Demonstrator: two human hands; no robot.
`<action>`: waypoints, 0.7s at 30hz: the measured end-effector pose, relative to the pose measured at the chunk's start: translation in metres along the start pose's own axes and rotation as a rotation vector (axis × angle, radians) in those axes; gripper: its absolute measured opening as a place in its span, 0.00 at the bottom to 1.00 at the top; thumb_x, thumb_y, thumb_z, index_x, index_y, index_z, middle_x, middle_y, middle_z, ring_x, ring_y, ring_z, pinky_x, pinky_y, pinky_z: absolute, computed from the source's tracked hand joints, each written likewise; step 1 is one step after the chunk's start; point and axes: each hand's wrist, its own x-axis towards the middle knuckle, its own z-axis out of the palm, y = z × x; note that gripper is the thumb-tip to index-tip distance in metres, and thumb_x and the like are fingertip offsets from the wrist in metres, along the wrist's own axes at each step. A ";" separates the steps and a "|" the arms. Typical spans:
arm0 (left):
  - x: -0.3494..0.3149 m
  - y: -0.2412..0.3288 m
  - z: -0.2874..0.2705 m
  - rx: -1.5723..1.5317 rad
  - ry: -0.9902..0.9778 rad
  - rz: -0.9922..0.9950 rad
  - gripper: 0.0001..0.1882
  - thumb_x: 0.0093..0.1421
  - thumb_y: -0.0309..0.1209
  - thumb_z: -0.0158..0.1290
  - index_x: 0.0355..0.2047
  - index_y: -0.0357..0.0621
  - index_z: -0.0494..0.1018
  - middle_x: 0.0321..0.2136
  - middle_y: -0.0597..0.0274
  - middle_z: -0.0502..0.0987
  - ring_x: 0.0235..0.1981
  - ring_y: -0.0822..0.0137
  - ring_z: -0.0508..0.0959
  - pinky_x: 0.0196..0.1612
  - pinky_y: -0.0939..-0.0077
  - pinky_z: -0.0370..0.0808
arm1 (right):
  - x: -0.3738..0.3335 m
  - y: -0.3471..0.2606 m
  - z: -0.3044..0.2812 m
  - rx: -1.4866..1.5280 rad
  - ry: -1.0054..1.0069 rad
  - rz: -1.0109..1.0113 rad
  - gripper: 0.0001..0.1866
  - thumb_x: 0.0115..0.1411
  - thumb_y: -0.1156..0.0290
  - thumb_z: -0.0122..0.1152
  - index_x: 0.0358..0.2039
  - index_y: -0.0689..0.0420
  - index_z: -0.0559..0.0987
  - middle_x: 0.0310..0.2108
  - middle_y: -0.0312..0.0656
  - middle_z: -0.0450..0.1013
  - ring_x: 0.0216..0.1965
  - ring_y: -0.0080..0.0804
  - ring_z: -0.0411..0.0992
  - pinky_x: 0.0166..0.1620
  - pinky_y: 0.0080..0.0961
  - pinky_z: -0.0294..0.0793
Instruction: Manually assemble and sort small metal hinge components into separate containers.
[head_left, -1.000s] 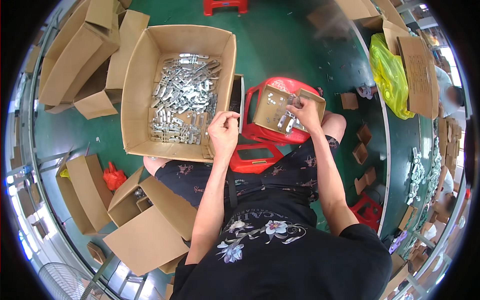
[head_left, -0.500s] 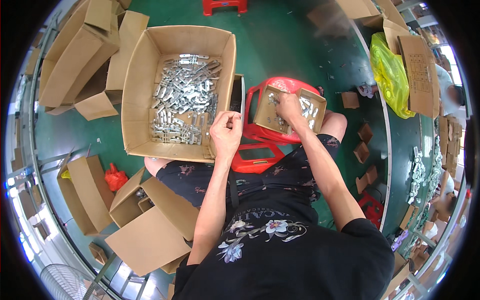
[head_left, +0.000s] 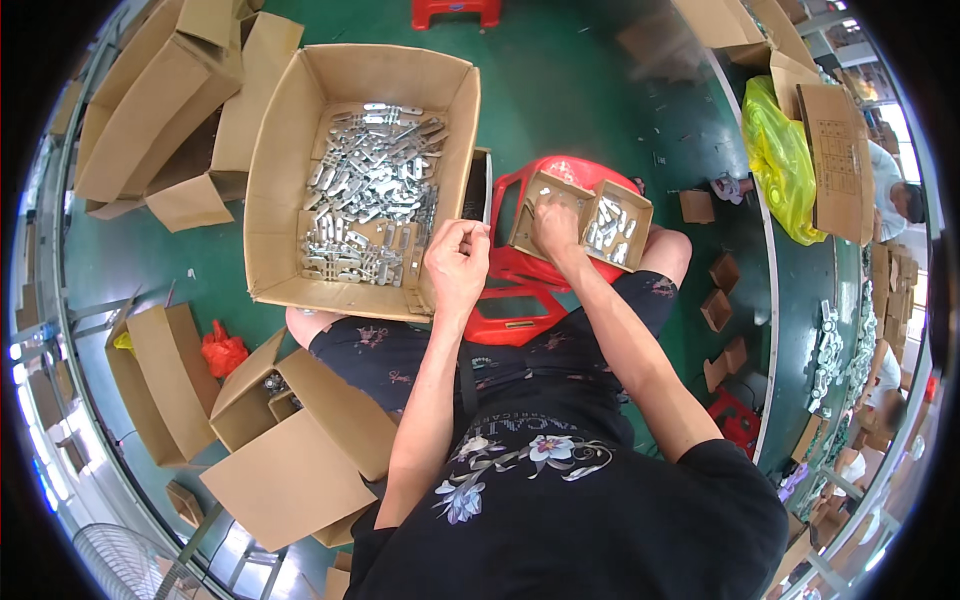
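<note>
My left hand (head_left: 458, 262) is closed in a pinch beside the right wall of a large open cardboard box (head_left: 272, 190). What it pinches, if anything, is too small to make out. Inside that box lies a loose heap of flat silver metal parts (head_left: 370, 185). My right hand (head_left: 556, 230) reaches into the left one of two small cardboard trays, its fingers bent downward and their tips hidden. A few small pieces lie in this left tray (head_left: 522, 228). The right tray (head_left: 643, 212) holds several pale, shiny elongated pieces (head_left: 608, 226).
Both trays rest on a red plastic stool (head_left: 568, 168). Empty cardboard boxes (head_left: 165, 110) stand at the far left, and more open boxes (head_left: 290, 490) at the near left. A yellow-green plastic bag (head_left: 778, 165) lies at the right, by a bench with metal parts (head_left: 828, 350).
My right hand has shifted left within the small left tray, showing more of the right tray. My left hand has moved slightly right and remains pinched.
</note>
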 end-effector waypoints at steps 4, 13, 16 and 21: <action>0.001 0.006 0.002 -0.021 -0.028 -0.019 0.05 0.68 0.23 0.58 0.36 0.36 0.84 0.31 0.66 0.79 0.26 0.80 0.73 0.31 0.81 0.70 | 0.025 0.044 -0.005 0.166 -0.110 0.048 0.11 0.54 0.70 0.64 0.32 0.65 0.85 0.31 0.60 0.83 0.34 0.60 0.84 0.44 0.50 0.84; -0.001 -0.004 -0.005 0.023 0.015 0.043 0.04 0.67 0.22 0.59 0.35 0.35 0.83 0.30 0.64 0.80 0.23 0.78 0.74 0.29 0.80 0.72 | 0.023 0.077 -0.066 0.974 -0.519 0.319 0.07 0.62 0.73 0.69 0.37 0.63 0.86 0.27 0.39 0.82 0.31 0.26 0.83 0.35 0.26 0.81; -0.001 -0.005 -0.003 0.024 0.011 0.040 0.04 0.66 0.21 0.59 0.35 0.35 0.83 0.30 0.64 0.80 0.23 0.78 0.74 0.28 0.80 0.72 | 0.016 0.077 -0.070 1.097 -0.534 0.361 0.09 0.63 0.73 0.69 0.42 0.62 0.86 0.30 0.37 0.83 0.32 0.24 0.82 0.35 0.24 0.80; 0.001 -0.004 0.002 0.022 -0.001 0.051 0.04 0.66 0.21 0.59 0.35 0.35 0.83 0.30 0.64 0.80 0.23 0.79 0.74 0.28 0.80 0.72 | 0.012 0.078 -0.054 0.969 -0.458 0.282 0.11 0.62 0.72 0.70 0.43 0.62 0.87 0.33 0.38 0.85 0.32 0.26 0.82 0.37 0.29 0.80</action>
